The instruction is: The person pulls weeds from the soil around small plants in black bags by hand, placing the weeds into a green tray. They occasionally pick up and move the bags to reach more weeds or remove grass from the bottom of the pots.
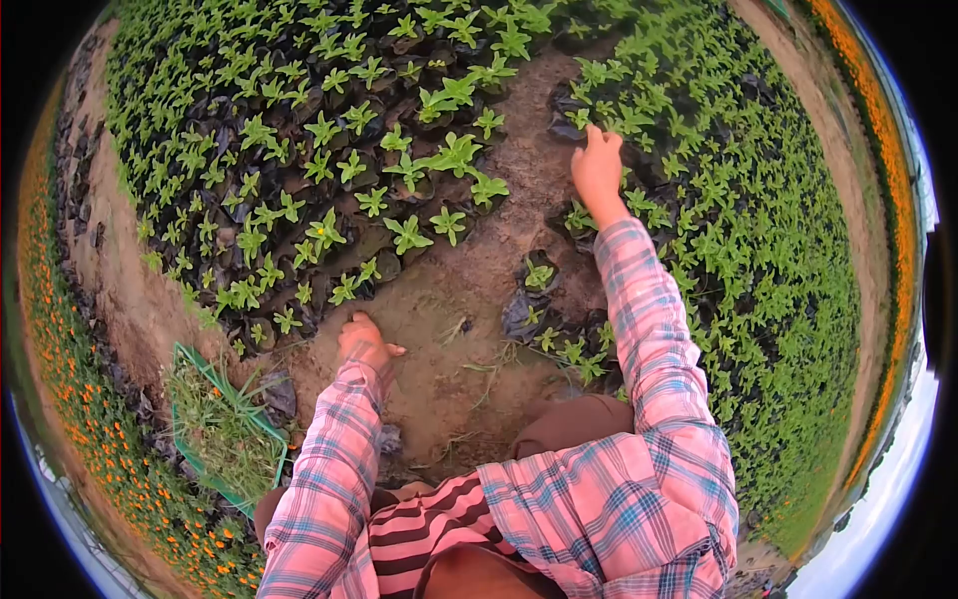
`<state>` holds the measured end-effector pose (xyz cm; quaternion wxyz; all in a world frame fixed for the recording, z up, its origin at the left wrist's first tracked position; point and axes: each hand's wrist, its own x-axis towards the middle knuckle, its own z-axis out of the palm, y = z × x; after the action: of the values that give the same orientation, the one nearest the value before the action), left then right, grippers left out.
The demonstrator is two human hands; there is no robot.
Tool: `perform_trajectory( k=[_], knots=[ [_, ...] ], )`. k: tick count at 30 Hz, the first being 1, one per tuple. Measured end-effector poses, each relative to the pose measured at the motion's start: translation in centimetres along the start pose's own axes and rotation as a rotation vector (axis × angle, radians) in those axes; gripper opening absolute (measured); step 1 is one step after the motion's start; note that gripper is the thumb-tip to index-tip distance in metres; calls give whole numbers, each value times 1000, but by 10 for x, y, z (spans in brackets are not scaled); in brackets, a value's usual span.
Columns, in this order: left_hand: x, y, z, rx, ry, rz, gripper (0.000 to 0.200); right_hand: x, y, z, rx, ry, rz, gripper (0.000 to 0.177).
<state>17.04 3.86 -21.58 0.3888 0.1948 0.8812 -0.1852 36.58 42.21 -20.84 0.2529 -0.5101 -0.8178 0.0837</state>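
Note:
My left hand [365, 339] is low over the bare soil at the front edge of the left block of seedlings [407, 235]. Its thumb sticks out to the right, apart from the fingers, whose tips are partly hidden; nothing shows in it. My right hand [599, 172] reaches forward to the edge of the right block of seedlings [679, 130], beside a black plastic grow bag [567, 122]. The fingers of that hand are bent together, and what they pinch, if anything, is hidden. Other small green plants stand in black bags below my right wrist, including one seedling [539, 275].
A green-rimmed crate [178, 439] full of pulled grass and weeds [222, 424] stands at my left. A muddy strip [529, 130] runs between the two blocks. Orange flowers [110, 454] grow along the left, with more orange flowers [893, 150] at far right.

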Motion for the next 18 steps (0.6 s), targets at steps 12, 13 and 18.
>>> perform_trajectory(
  k=[12, 13, 18],
  knots=[
    [1, -1, 3, 35, 11, 12, 99, 22, 11, -14, 174, -226, -330, 14],
    [2, -2, 5, 37, 8, 12, 99, 15, 9, -15, 174, -228, -327, 14],
    [8, 0, 1, 37, -38, 8, 99, -12, 8, -5, 202, -461, -586, 10]
  ],
)
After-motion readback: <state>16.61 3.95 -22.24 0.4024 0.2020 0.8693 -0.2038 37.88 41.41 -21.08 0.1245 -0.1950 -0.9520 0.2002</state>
